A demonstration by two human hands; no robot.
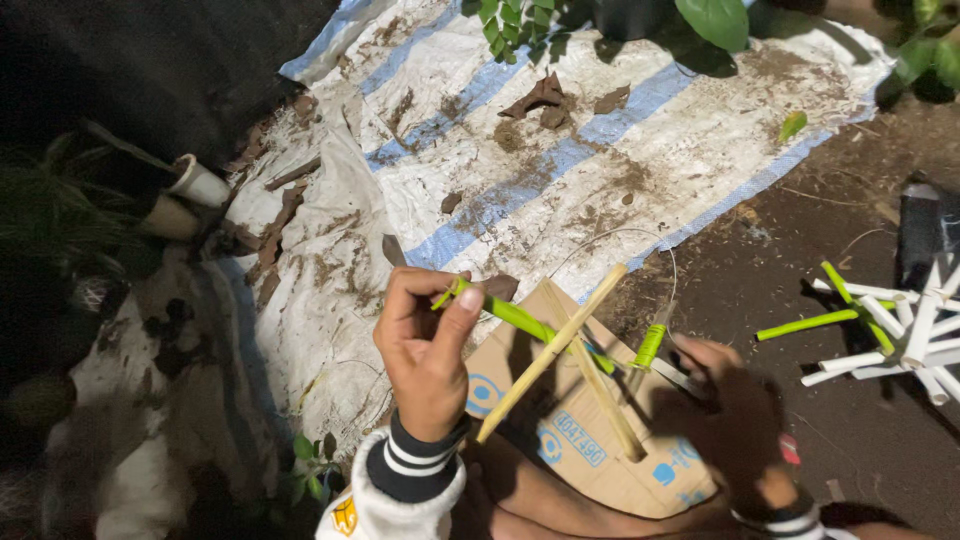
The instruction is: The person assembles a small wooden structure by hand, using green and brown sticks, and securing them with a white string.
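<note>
Over a cardboard piece [560,440], the left hand [425,350] pinches a green stick [520,320] steady across crossed bamboo sticks [570,345] while the right hand [725,400] grips a knife [675,375] near them.

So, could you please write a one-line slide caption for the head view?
Left hand pinches a green stick crossed by tan sticks; right hand nearby, above brown cardboard.

Smooth, glossy green plant stem [515,317]; matt pale split-wood sticks [552,350]; brown printed cardboard sheet [590,445], dull and creased; woven white-and-blue plastic tarp [520,170], rough with dried soil; smooth white tube pieces [905,345].
</note>
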